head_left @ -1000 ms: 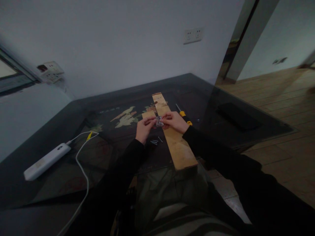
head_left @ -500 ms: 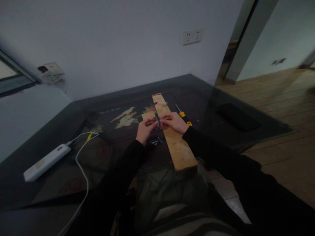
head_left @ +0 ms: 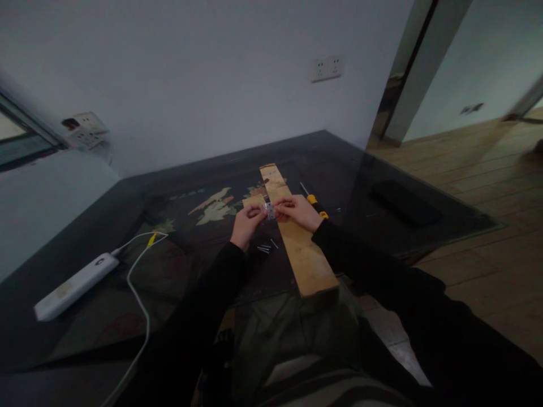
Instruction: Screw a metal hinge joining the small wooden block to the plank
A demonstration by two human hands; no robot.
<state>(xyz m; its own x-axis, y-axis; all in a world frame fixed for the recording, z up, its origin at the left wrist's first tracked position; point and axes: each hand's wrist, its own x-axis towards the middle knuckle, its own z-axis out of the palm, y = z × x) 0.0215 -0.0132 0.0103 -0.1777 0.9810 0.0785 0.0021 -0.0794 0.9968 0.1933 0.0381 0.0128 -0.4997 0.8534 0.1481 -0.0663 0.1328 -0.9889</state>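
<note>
My left hand and my right hand meet over a small metal hinge, each pinching one side of it. The hinge sits just above a long wooden plank that lies on the dark glass table, next to a shorter wooden piece. A few loose screws lie on the glass just below my left hand. A yellow-handled screwdriver rests behind my right hand.
A white power bank with a white cable lies at the table's left. A dark flat object rests at the right part of the table. Wall sockets sit on the back wall. Wooden floor extends to the right.
The hinge has been turned and shifted slightly in my fingers. The view has drifted a little; my hands stay together over the plank.
</note>
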